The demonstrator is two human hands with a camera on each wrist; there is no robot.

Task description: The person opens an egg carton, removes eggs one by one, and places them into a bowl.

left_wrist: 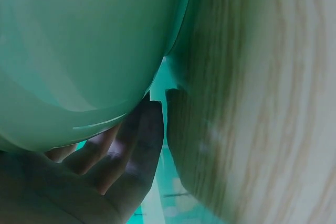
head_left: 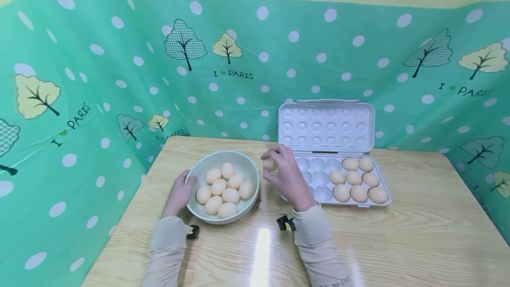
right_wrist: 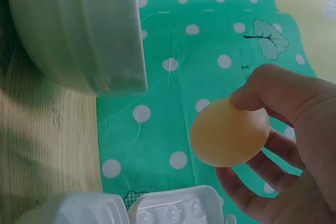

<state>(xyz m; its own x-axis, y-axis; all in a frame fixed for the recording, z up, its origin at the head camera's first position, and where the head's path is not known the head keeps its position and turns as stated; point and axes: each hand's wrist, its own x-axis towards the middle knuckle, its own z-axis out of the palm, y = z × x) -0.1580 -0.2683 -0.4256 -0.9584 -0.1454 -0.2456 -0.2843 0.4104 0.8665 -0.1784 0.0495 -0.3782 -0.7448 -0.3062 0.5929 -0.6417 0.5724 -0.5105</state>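
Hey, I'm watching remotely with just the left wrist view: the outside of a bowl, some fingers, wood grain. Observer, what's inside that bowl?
Observer: The head view shows nine eggs in the bowl.
Operator: And what's the right hand doing?
Observer: The right hand holds a single egg between thumb and fingers.
Operator: Anything standing to the right of the bowl?
Observer: Yes, an open egg carton with eight eggs visible in its right-hand part.
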